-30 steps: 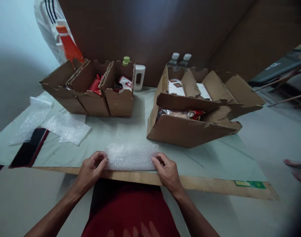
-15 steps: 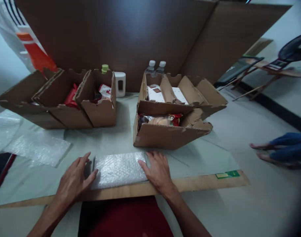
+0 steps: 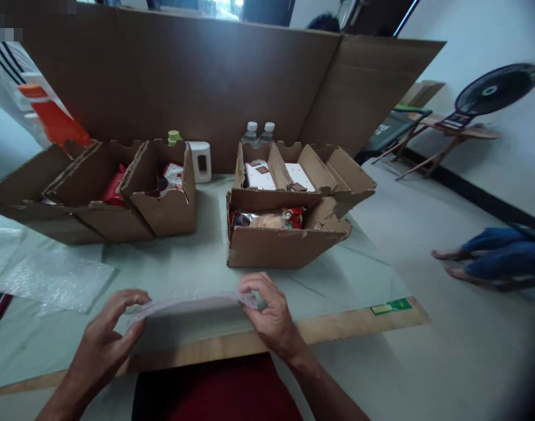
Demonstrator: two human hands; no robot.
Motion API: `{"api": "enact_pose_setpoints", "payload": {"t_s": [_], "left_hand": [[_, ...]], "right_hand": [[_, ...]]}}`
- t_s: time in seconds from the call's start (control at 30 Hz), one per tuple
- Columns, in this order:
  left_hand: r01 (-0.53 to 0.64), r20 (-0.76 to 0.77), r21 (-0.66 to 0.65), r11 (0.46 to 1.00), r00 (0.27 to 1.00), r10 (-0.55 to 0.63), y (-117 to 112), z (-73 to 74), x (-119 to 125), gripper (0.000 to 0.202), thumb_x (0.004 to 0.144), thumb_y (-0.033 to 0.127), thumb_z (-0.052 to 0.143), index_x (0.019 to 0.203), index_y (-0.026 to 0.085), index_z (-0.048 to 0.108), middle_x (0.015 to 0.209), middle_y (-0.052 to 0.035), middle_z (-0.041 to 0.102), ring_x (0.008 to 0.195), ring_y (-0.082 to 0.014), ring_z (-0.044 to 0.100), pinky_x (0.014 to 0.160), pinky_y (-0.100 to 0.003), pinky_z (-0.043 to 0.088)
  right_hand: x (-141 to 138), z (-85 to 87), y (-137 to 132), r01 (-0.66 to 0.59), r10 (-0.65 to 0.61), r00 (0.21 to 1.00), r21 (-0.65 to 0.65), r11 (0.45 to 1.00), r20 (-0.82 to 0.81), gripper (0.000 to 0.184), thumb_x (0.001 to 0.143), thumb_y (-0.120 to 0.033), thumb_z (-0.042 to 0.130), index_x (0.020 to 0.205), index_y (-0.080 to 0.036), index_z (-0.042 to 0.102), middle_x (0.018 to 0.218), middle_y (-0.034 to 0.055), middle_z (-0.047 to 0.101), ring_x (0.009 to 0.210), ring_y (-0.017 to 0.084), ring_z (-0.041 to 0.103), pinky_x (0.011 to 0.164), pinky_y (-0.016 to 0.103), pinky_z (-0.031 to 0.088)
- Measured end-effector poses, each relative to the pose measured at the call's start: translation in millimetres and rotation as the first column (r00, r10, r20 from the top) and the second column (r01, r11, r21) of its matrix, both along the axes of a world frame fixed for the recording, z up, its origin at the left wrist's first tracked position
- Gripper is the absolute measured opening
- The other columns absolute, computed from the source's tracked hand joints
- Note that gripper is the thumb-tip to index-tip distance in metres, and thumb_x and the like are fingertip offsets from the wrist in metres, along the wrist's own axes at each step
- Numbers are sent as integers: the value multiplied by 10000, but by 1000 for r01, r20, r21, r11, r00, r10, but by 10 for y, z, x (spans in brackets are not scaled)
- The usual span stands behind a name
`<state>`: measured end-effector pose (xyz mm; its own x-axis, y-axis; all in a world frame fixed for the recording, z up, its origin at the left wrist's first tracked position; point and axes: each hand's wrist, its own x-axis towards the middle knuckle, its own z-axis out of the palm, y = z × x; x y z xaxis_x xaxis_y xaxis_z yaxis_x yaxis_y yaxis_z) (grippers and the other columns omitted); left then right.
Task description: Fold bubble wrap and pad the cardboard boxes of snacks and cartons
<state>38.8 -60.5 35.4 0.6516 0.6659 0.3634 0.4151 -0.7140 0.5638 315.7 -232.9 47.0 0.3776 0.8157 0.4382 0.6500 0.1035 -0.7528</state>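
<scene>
A bubble-wrapped flat packet [image 3: 192, 304] is lifted a little off the table [image 3: 197, 266] near its front edge. My left hand [image 3: 104, 345] pinches its left end and my right hand [image 3: 269, 313] pinches its right end, fingers curled over the top. I see the packet edge-on, so its contents are hidden. Just beyond it stands a cardboard box [image 3: 285, 245] with snack packets inside.
A row of open cardboard boxes [image 3: 96, 199] sits at the back left, with a white jug [image 3: 201, 161] and two water bottles [image 3: 258, 131] behind. Loose bubble wrap [image 3: 52, 280] lies at the left. A tall cardboard wall [image 3: 197, 76] backs the table. Another person's legs [image 3: 490, 257] rest on the floor, right.
Both hands went from lying flat beside the packet to pinching its ends and raising it off the table. The view has swung to the right.
</scene>
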Motion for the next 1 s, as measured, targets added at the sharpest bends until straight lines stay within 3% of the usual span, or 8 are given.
{"api": "enact_pose_setpoints", "payload": {"t_s": [0.13, 0.23, 0.33, 0.47, 0.63, 0.8, 0.9, 1.0], "left_hand": [[146, -24, 325, 934, 989, -147, 74, -4, 20, 223, 856, 92, 564, 982, 259, 642, 1072, -47, 752, 1213, -284, 642, 1054, -471, 492], [298, -234, 208, 932, 940, -248, 7, -100, -96, 385, 830, 67, 506, 1150, 231, 643, 1252, -82, 714, 1304, -295, 581, 1103, -503, 457], [239, -238, 85, 967, 948, -213, -126, -48, -172, 514, 843, 82, 498, 1339, 203, 553, 1366, -118, 643, 1354, -298, 532, 1133, -523, 434], [168, -189, 157, 973, 972, -137, -158, 29, 78, 366, 914, 90, 526, 1237, 233, 622, 1291, -98, 673, 1251, -277, 580, 1053, -481, 488], [203, -372, 119, 972, 917, -146, 73, -176, 461, 261, 901, 121, 560, 1114, 193, 694, 1162, -122, 701, 1035, -284, 607, 873, -442, 520], [221, -361, 27, 975, 911, -197, 203, -264, 406, 295, 908, 169, 542, 1157, 223, 690, 1185, -109, 668, 1057, -277, 594, 889, -432, 509], [39, -254, 84, 996, 967, -17, 189, -274, 287, 349, 916, 294, 579, 1252, 220, 641, 1216, -120, 636, 1104, -282, 601, 950, -440, 512], [-165, -318, 137, 977, 927, 201, 129, -314, 203, 402, 872, 427, 641, 1201, 196, 654, 1130, -128, 642, 1044, -313, 608, 924, -464, 519]], "right_hand": [[141, -100, -31, -163, 172, 931, -55, 985, 322, 370, 826, -6, 475, 1038, -222, 689, 1099, 79, 756, 1158, 253, 640, 958, 435, 483], [271, -320, -183, -190, 283, 880, -264, 946, 382, 438, 869, -44, 481, 1224, -207, 679, 1268, 107, 727, 1246, 275, 618, 993, 467, 475], [310, -374, -250, -117, 209, 909, -260, 958, 360, 372, 941, -163, 524, 1274, -221, 679, 1327, 115, 701, 1240, 277, 630, 1003, 475, 481], [57, -261, 101, -157, 215, 904, -181, 971, 370, 312, 987, -187, 523, 1231, -226, 712, 1301, 104, 720, 1264, 271, 617, 1030, 476, 475], [-106, -385, 431, -297, 398, 839, -300, 906, 371, 323, 1007, -213, 521, 1277, -199, 697, 1398, 122, 669, 1333, 275, 573, 1054, 476, 468], [282, -507, 49, 116, -16, 920, -233, 966, 392, 293, 1040, -275, 480, 1089, -223, 764, 1074, 83, 783, 1031, 251, 682, 907, 412, 473], [347, -527, 5, 316, -112, 835, -303, 899, 538, 330, 1038, -380, 482, 1105, -200, 751, 1047, 111, 762, 945, 272, 643, 855, 411, 439], [249, -571, 175, 373, -126, 819, -352, 859, 560, 314, 1011, -397, 528, 1092, -185, 745, 1030, 133, 739, 928, 277, 614, 849, 406, 421]]}}
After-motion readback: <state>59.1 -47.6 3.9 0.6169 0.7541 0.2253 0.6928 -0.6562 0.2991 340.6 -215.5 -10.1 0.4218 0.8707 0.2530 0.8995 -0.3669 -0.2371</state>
